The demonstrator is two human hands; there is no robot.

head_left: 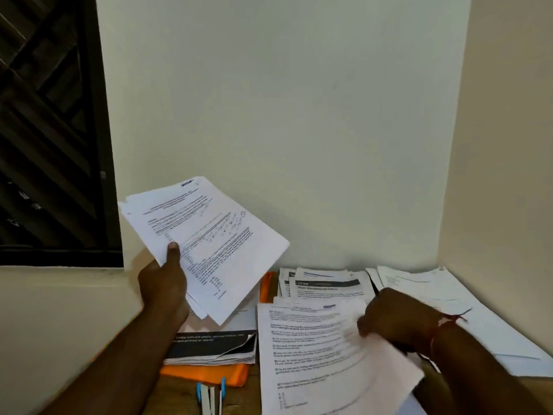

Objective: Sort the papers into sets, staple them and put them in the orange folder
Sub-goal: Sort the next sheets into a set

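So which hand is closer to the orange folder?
Left. The left hand holds a sheaf of papers raised just above the orange folder; the right hand is farther right, over the printed sheets beside it.

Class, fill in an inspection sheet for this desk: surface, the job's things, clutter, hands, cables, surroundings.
Surface: wooden table, mostly covered by paper.
Job's things: sheaf of papers raised in the air; front sheets; back piles; right pile; orange folder under a black-banded stack; stapler at the near edge.
Clutter: nothing seen.
Hands: left hand grips the sheaf, thumb on top; right hand curled over the front sheets, blurred, grip unclear.
Cables: nothing seen.
Surroundings: pale wall; dark window grille on the left.
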